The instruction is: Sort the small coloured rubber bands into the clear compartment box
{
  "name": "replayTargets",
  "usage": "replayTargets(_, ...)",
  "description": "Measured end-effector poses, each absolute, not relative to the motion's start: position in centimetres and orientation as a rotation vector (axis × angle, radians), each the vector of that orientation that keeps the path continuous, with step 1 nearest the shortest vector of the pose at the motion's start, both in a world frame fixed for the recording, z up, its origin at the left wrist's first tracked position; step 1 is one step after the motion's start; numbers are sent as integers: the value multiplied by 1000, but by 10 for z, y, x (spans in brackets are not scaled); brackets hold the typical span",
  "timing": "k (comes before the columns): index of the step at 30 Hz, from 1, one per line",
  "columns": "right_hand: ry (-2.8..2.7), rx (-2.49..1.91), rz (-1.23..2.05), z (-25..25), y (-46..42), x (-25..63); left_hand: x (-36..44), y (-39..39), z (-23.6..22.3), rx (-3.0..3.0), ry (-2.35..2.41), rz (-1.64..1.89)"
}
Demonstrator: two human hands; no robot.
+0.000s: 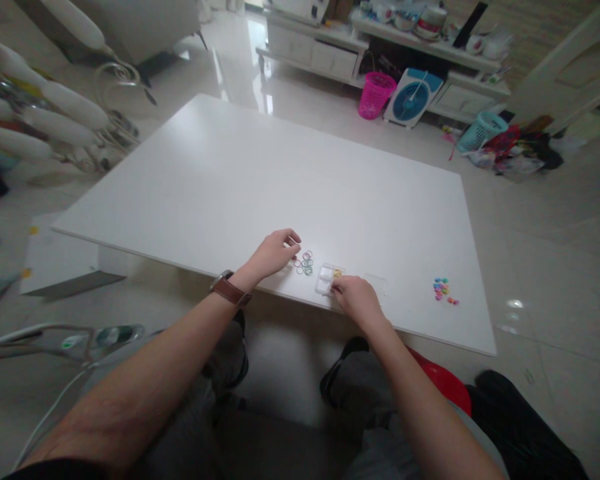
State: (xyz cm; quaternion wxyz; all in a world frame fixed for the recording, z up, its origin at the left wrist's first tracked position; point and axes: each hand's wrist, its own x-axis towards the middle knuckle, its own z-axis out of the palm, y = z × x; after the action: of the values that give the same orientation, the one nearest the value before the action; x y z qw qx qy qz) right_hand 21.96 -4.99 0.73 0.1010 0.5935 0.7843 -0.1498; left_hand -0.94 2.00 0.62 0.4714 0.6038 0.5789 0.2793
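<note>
Two bare hands work at the near edge of one white table (290, 180), apart from each other. The left hand (276, 252), with one wristwatch (233, 291) on a brown strap at its wrist, hangs over the edge of a small pile of rings (307, 264); its fingers are loosely curled with a gap between them, and whether a ring is caught there cannot be told. The rings are thin loops, some reddish, some dark green; there are more than five, but they overlap too much for an exact count. The right hand (357, 298) has its fingertips down at the near right part of one clear divided box (325, 279); what they pinch, if anything, is hidden. The box sits just right of the rings. At least three of its compartments show, and the far right one holds a few yellow pieces (338, 273), too small to count.

Beyond the right hand lies one flat clear panel (377, 285). Farther right, well apart from the box, are small bright pieces (441, 289) in two groups, the larger in mixed colours and the smaller nearer the table's right corner; their exact number is unclear.

Under the near edge are two dark shoes (330, 380) and one red object (445, 381). Across the floor stand one pink basket (377, 95), one blue-and-white appliance (413, 98) and one pale blue basket (481, 130).
</note>
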Motion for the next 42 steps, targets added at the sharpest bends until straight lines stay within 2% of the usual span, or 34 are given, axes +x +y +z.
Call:
replayTargets(9,2398,1798,-368,9,-54,223,-16,20,9,1625,1544,628)
replayTargets(16,2401,1889,-361,13,-53,226,-20,14,-1,1959,1640,347)
replayTargets(19,2394,1917,-361,13,-51,228,-20,12,-12,2021,1646,322)
replayTargets(25,2398,1957,-380,13,-51,230,-16,7,-25,2110,1783,-5)
replayTargets(30,2399,1987,-394,16,-52,231,-12,6,-29,2133,1802,-144)
replayTargets(42,2436,2072,-439,19,-48,240,-25,15,-25,2088,1819,-230)
